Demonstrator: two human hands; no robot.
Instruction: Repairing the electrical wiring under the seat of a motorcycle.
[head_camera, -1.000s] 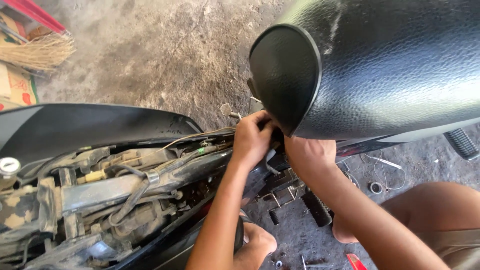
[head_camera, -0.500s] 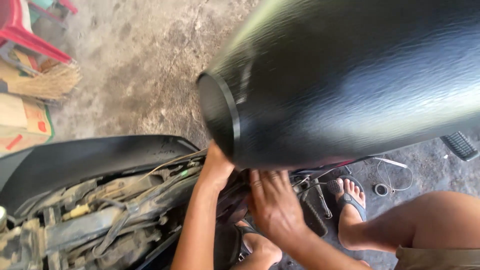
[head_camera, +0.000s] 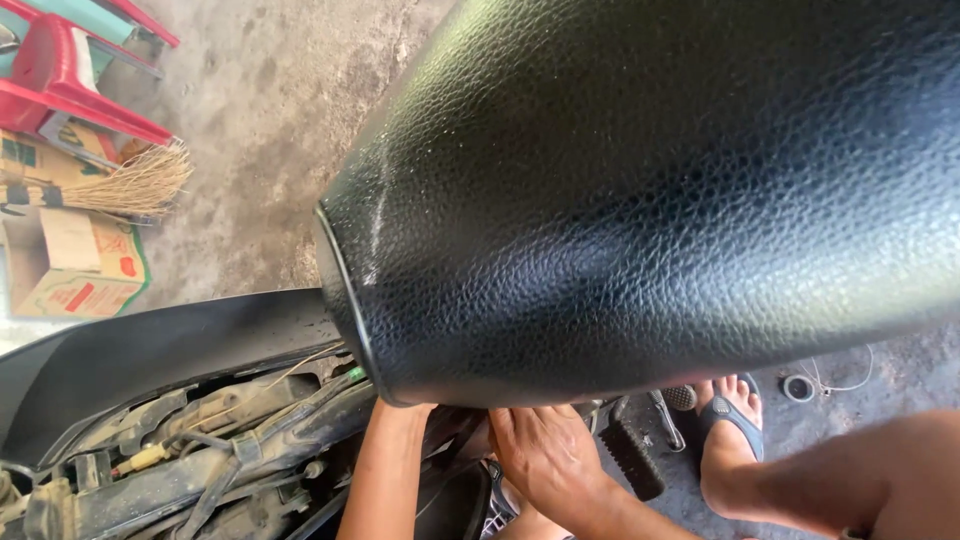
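Change: a second ago I could see both my hands gripping at the seat hinge; now the black textured motorcycle seat (head_camera: 640, 190) fills most of my view and covers that spot. My head has dropped lower and closer, so I judge I am working more by feel than by sight.

Floor, far left: red plastic chair (head_camera: 70, 85), straw broom (head_camera: 130, 185) and cardboard box (head_camera: 70, 265) lie near the left edge, well apart from me.

Motorcycle frame: the exposed wiring and cables (head_camera: 200, 440) sit at the lower left, under the black side panel (head_camera: 160, 350).

Left hand: only my left forearm (head_camera: 385, 470) shows, rising straight up until the wrist vanishes under the seat's front rim. Whether those fingers are spread or pinching something, I cannot tell.

Right hand (head_camera: 545, 455): it lies back-up just below the seat's underside, fingers stretched forward and close together, tips hidden in the dark gap; it does not look closed on anything.

Right of my hands: black ribbed footpeg (head_camera: 632, 450) just beside my wrist, then my foot in a sandal (head_camera: 730, 430) on the concrete floor (head_camera: 270, 120), with my bare knee (head_camera: 880, 470) at the lower right corner.
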